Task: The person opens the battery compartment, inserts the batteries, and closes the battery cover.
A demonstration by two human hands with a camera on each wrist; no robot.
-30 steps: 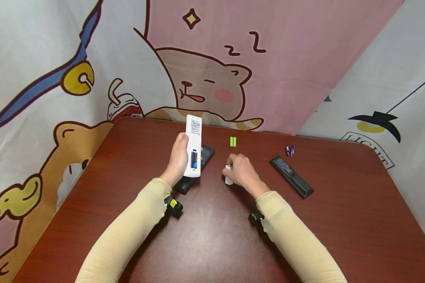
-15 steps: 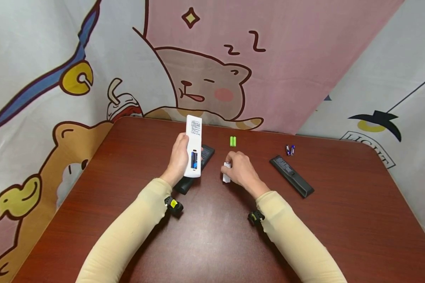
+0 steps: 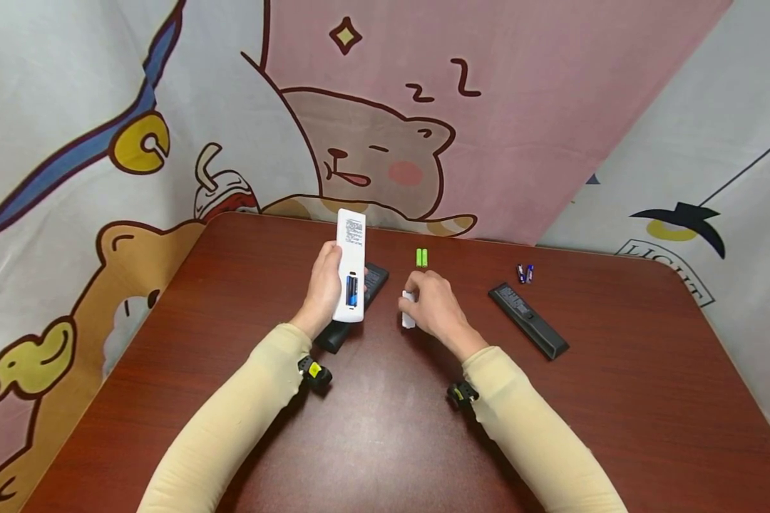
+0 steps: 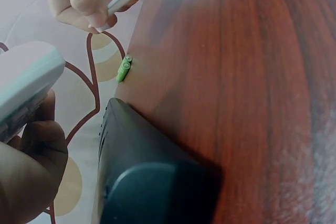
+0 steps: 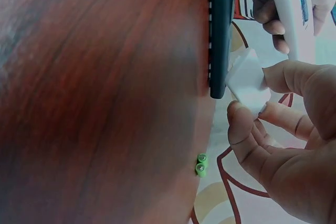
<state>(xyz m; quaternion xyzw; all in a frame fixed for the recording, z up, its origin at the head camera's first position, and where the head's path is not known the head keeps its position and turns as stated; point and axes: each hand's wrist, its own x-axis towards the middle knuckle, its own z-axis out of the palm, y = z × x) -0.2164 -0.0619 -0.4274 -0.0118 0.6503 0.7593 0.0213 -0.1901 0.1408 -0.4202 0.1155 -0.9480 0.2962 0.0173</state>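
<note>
My left hand [image 3: 323, 285] grips a white remote control [image 3: 351, 242] with its back turned up. In its uncovered compartment lie blue batteries [image 3: 351, 291]. To the right of it, my right hand [image 3: 438, 303] pinches a small white battery cover [image 5: 249, 85] between thumb and fingers, held above the table. Below the white remote, partly hidden by it, a black remote control [image 3: 375, 281] lies on the table. Two green batteries [image 3: 421, 257] sit side by side beyond my right hand.
A second black remote control [image 3: 529, 320] lies back side up on the right. Behind it are two dark blue and silver batteries [image 3: 525, 273]. A cartoon-printed cloth [image 3: 520, 142] hangs along the far edge of the brown table [image 3: 385, 442].
My right hand has shifted slightly left and away from me with the battery cover, nearer the white remote. The left hand and the remote stay almost still.
</note>
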